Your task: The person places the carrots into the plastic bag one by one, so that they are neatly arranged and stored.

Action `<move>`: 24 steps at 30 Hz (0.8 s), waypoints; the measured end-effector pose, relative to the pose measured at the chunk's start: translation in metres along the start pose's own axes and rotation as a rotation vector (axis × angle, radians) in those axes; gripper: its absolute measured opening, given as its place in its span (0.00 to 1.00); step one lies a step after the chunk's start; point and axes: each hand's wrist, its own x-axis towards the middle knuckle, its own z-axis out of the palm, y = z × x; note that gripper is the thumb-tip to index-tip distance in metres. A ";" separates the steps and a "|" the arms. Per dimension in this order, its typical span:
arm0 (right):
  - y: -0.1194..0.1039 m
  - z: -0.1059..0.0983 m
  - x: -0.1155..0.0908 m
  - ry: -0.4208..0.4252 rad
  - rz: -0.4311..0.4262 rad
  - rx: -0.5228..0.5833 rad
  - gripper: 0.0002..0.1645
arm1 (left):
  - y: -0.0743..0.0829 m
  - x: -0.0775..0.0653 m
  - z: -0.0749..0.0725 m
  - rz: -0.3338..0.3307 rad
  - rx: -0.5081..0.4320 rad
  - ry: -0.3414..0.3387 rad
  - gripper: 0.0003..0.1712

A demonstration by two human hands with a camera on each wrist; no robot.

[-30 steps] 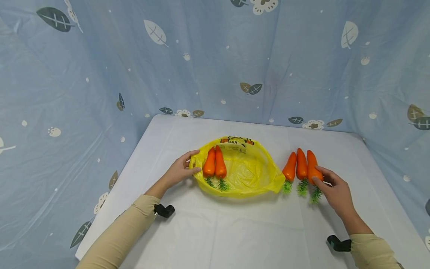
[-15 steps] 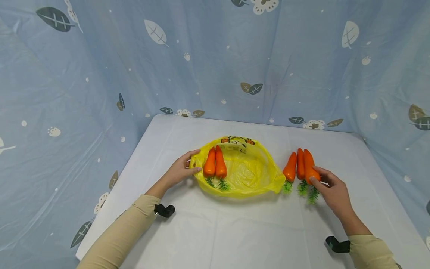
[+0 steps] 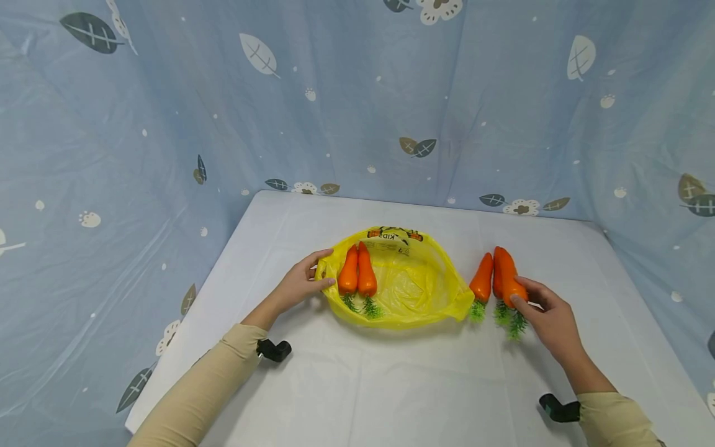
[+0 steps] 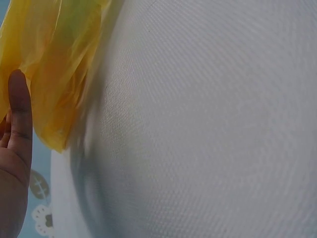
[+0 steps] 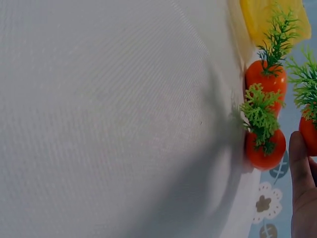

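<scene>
In the head view a yellow plastic bag (image 3: 413,279) lies spread with its mouth open upward. My left hand (image 3: 301,279) holds its left rim between thumb and fingers, and the left wrist view shows the thumb against the film (image 4: 54,74). Two orange carrots (image 3: 357,273) with green tops lie inside the bag, near that hand. My right hand (image 3: 553,320) grips another carrot (image 3: 510,279) by its thick end. In the right wrist view this carrot (image 5: 309,134) is raised off the table, and two other carrots (image 5: 265,148) lie below and beside it.
A white-covered table (image 3: 413,385) carries everything. A carrot (image 3: 481,279) lies against the bag's right end, with one more partly behind the held carrot. Blue leaf-printed cloth (image 3: 357,112) rises behind the table and at its sides. A black camera (image 3: 274,349) sits on each wrist.
My right hand has lifted the rightmost carrot and moved it slightly left, so it now overlaps the middle one in the head view. The left hand and bag stay put.
</scene>
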 end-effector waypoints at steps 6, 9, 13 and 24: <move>-0.002 0.001 0.001 -0.011 -0.010 -0.006 0.31 | 0.000 -0.001 -0.001 -0.002 0.004 0.001 0.43; -0.004 0.001 0.001 -0.015 -0.015 -0.010 0.31 | 0.000 -0.001 -0.001 -0.002 0.005 0.003 0.43; -0.006 0.002 0.000 -0.021 -0.024 -0.002 0.31 | 0.000 -0.001 -0.001 -0.001 0.008 0.006 0.43; -0.018 0.006 -0.002 -0.049 -0.048 0.045 0.29 | 0.000 -0.001 0.000 0.007 0.002 -0.003 0.43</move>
